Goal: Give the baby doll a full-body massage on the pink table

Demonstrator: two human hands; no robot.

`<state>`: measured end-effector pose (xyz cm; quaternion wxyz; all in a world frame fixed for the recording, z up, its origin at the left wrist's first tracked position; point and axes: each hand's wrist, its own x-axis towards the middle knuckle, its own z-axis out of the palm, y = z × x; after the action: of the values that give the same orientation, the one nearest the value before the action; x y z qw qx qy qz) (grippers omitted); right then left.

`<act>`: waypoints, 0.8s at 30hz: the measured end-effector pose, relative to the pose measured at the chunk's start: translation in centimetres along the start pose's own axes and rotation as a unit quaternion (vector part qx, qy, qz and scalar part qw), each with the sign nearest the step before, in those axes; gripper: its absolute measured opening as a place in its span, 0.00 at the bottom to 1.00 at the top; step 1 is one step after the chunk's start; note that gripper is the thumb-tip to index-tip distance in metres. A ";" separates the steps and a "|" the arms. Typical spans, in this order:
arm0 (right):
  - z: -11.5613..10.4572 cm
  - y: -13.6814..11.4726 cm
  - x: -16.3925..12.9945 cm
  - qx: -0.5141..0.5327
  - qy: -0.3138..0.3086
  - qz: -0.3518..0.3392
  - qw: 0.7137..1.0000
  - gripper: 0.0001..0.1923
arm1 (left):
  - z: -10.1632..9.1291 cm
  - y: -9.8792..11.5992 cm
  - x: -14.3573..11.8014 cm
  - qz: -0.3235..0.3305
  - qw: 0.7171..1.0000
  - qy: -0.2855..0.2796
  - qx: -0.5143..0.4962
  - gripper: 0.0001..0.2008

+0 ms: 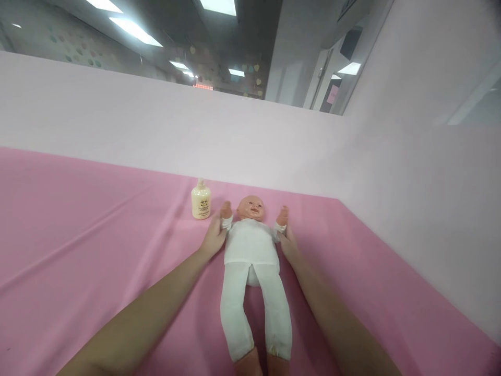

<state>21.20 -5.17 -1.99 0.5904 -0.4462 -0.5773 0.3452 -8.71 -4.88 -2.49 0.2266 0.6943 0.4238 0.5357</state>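
White cloth, one suit: worn by a baby doll, lying on its back at the middle of the view, head toward the white wall, feet toward the wearer and cut off by the lower edge. Doll's arms: both raised, one on each side of the head, bare hands upward. Left hand: grasping the doll's arm on that side around its cuff, thumb inward, fingers mostly hidden underneath. Right hand: a matching grasp on the other arm, just below the doll's palm; how firmly either hand presses cannot be told. Purpose of the hold, in judgement: the paired grip sets the two arms evenly apart, and the face-up lie with feet nearest gives both hands equal reach. Lotion bottle, cream-coloured, dark print on its front, pump top: upright beside the left hand, near the wall, touched by neither hand; probably stood there to be within reach yet out of the arms' way; label too small to read. Pink cover: spread beneath doll and bottle, lightly creased at left, likely serving as a soft, wipeable base.
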 end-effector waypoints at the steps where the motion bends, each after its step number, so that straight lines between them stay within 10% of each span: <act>1: 0.1 -0.3 -0.1 -0.014 -0.033 0.001 0.999 0.26 | 0.0 -0.1 0.1 0.018 0.999 -0.032 0.030 0.32; 5: 0.3 -0.4 -0.1 -0.047 -0.089 -0.019 0.995 0.26 | 0.0 -0.5 0.2 0.053 0.989 -0.101 0.090 0.34; 16: 0.2 -1.4 -0.2 -0.045 -0.085 -0.019 0.995 0.27 | -0.4 0.4 0.1 0.028 0.995 -0.070 0.062 0.34; 24: 0.2 -0.8 0.1 0.027 0.062 -0.001 0.998 0.26 | -0.1 1.1 0.1 -0.064 0.994 0.050 -0.077 0.29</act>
<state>20.96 -5.39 -1.22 0.6372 -0.4497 -0.5308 0.3316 -8.46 -5.41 -1.54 0.2922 0.6187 0.4356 0.5849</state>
